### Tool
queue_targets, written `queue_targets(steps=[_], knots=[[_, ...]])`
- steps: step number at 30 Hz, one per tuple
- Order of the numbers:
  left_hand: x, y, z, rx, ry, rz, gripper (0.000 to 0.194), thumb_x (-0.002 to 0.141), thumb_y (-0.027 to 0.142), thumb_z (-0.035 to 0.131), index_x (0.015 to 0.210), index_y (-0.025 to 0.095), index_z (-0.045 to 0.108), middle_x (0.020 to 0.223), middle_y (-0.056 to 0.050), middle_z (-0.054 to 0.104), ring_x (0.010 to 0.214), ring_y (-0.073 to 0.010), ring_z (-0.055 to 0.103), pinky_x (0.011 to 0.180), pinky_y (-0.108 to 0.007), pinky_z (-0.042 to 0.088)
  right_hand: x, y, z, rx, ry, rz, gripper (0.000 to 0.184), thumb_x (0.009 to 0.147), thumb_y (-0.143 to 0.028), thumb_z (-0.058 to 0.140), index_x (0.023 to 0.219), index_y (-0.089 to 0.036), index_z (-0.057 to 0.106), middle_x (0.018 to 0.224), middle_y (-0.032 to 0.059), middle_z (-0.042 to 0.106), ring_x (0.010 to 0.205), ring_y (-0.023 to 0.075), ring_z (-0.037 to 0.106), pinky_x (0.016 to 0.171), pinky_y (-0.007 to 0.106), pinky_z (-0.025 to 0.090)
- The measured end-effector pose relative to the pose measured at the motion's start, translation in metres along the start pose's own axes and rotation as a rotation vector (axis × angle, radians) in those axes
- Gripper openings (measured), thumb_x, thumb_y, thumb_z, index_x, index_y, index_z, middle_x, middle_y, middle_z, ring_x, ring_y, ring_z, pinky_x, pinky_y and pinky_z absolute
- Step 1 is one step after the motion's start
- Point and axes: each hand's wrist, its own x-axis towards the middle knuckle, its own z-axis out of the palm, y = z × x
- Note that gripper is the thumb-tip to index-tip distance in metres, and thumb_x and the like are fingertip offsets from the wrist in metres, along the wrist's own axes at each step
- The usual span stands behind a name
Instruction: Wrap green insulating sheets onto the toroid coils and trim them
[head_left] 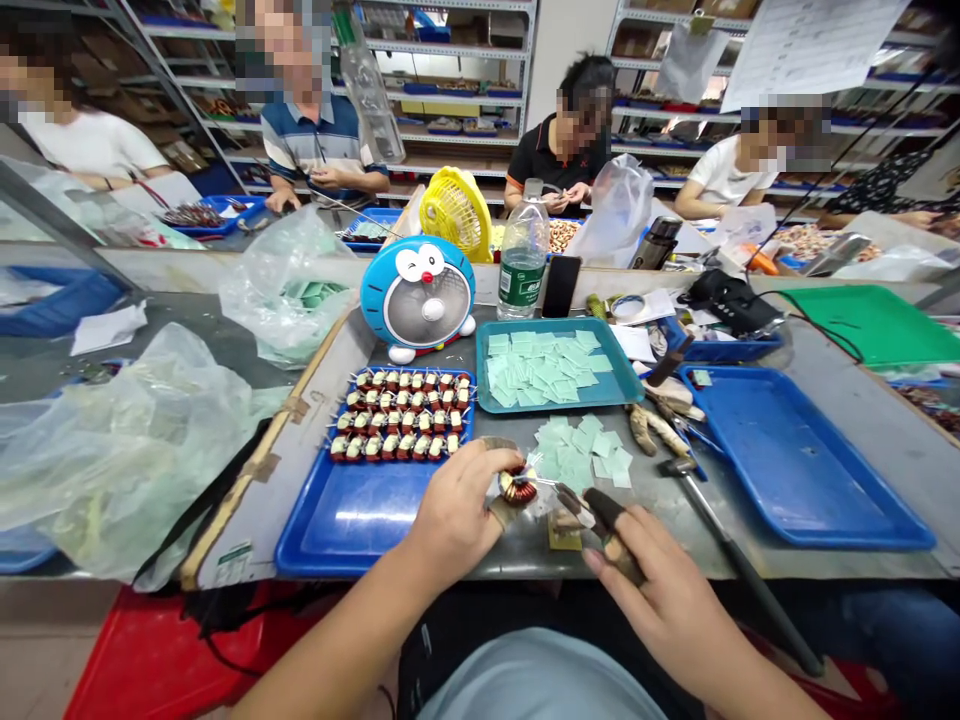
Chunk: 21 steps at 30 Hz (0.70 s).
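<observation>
While pinched between the thumb and curled fingertips of the left hand (454,500), a copper-wound toroidal coil (517,486) just above the grey bench (517,565), right beside a blue tray (337,530) with rows of similar coils (397,415). Fingers of the right hand (660,590) curled closed around dark-handled small pliers (604,530), metal tips almost touching the coil. Loose pale-green squares (577,450) scattered on the bench, just below a teal tray (562,403) piled with more.

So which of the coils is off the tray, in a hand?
The copper-wound toroid coil held in the left hand; the other coils sit in rows on the blue tray.
</observation>
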Motion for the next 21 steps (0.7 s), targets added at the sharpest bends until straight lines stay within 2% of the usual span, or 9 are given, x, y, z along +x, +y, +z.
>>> queue_targets(steps=[7,14,16,19,21], knots=[[-0.002,0.005,0.003,-0.038,0.003,-0.017,0.035,0.087,0.01,0.067,0.117,0.022,0.054,0.108,-0.007,0.068,0.1,-0.0214,0.065,0.087,-0.034,0.053,0.008,-0.02,0.0,0.022,0.0,-0.017,0.008,0.104,-0.03,0.047,0.105,-0.023,0.051,0.097,0.0053,0.053,0.09,0.0223,0.054,0.078,0.038,0.047],[-0.007,0.006,0.007,-0.065,0.054,-0.027,0.04,0.085,0.003,0.063,0.119,0.023,0.056,0.11,-0.008,0.066,0.099,-0.0218,0.064,0.088,-0.035,0.053,0.011,-0.017,0.007,-0.042,0.09,-0.093,0.014,0.103,-0.027,0.05,0.115,-0.022,0.051,0.088,0.0032,0.053,0.081,0.0213,0.052,0.071,0.036,0.045],[-0.004,0.012,0.006,-0.217,0.027,-0.176,0.041,0.084,0.009,0.069,0.12,0.023,0.056,0.111,-0.007,0.066,0.099,-0.0219,0.066,0.088,-0.036,0.054,0.011,-0.014,0.009,-0.035,0.116,-0.108,0.007,0.102,-0.027,0.051,0.107,-0.022,0.052,0.086,0.0028,0.053,0.08,0.0209,0.052,0.07,0.035,0.044],[0.0,0.021,0.004,-0.643,-0.178,-0.496,0.061,0.078,0.02,0.083,0.13,0.023,0.052,0.118,-0.008,0.067,0.103,-0.0228,0.068,0.09,-0.034,0.055,0.012,-0.008,0.009,-0.073,0.133,-0.111,0.012,0.102,-0.027,0.052,0.09,-0.022,0.051,0.086,0.0034,0.053,0.08,0.0212,0.052,0.069,0.035,0.043],[0.002,0.025,0.003,-0.826,-0.307,-0.596,0.064,0.078,0.027,0.084,0.133,0.022,0.051,0.117,-0.009,0.069,0.104,-0.0238,0.069,0.09,-0.035,0.056,0.012,-0.004,0.005,-0.128,0.114,-0.119,0.013,0.101,-0.025,0.052,0.088,-0.022,0.051,0.092,0.0055,0.055,0.083,0.0225,0.052,0.071,0.036,0.044]])
